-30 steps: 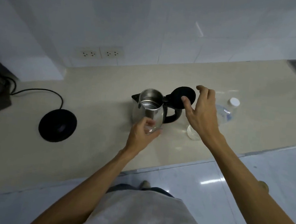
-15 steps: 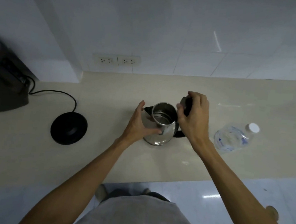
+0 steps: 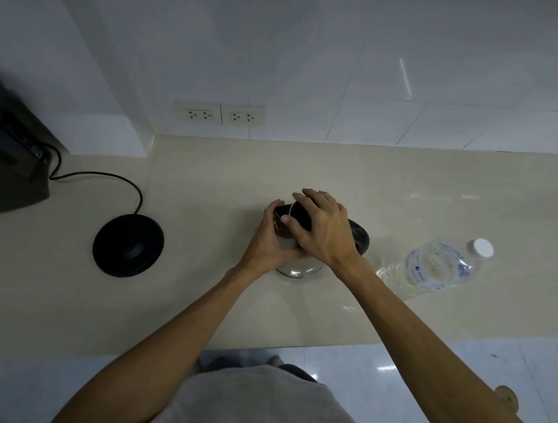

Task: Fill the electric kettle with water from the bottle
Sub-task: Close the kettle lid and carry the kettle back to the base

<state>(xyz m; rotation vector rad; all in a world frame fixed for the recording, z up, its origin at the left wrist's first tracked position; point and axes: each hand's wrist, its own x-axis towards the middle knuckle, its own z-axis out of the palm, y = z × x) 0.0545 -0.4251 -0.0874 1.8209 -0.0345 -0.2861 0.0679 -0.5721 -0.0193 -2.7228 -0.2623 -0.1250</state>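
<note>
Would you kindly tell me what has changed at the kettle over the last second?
The right hand swung the open lid down over the mouth of the kettle, gripping it. The left hand still holds the kettle body. The capped bottle and power base stayed put.

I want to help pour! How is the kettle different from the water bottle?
The kettle is shiny metal with a black lid; the bottle is clear plastic with a white cap. The left hand and right hand hold the kettle; nothing touches the bottle. Both sit on the counter.
</note>
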